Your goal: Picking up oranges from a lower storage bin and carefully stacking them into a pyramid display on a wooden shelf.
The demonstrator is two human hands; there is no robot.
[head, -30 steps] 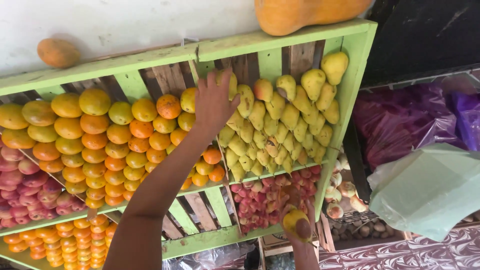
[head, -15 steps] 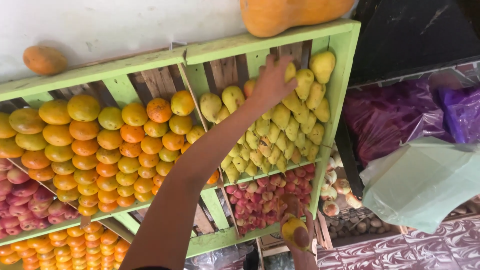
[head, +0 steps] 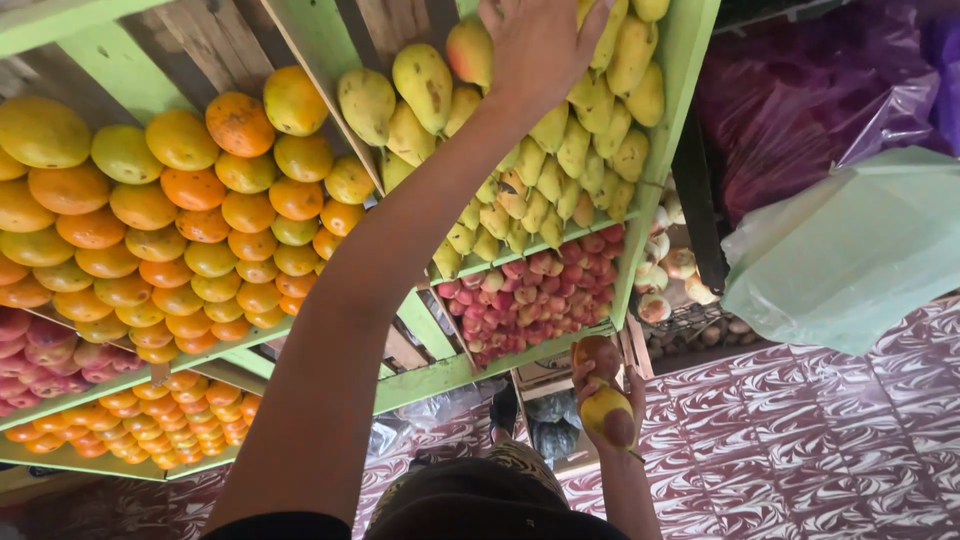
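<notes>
My left hand is stretched out onto the top of a pile of yellow-green pear-shaped fruit in the upper right compartment of a green wooden rack. The palm lies on the fruit, next to one with a red blush. The frame edge cuts off the fingertips. Low down, in front of the rack, my right hand is closed on a yellow fruit with a brown spot. A second, browner fruit sits above it in the same hand.
Oranges fill the compartment to the left. Red fruit lies below the yellow pile, and small oranges fill the bottom left compartment. A pale green plastic bag and purple bags lie to the right. The floor has maroon patterned tiles.
My left hand has moved right, from the oranges to the top of the yellow fruit pile. The view has shifted closer and lower. My right hand still holds its fruit.
</notes>
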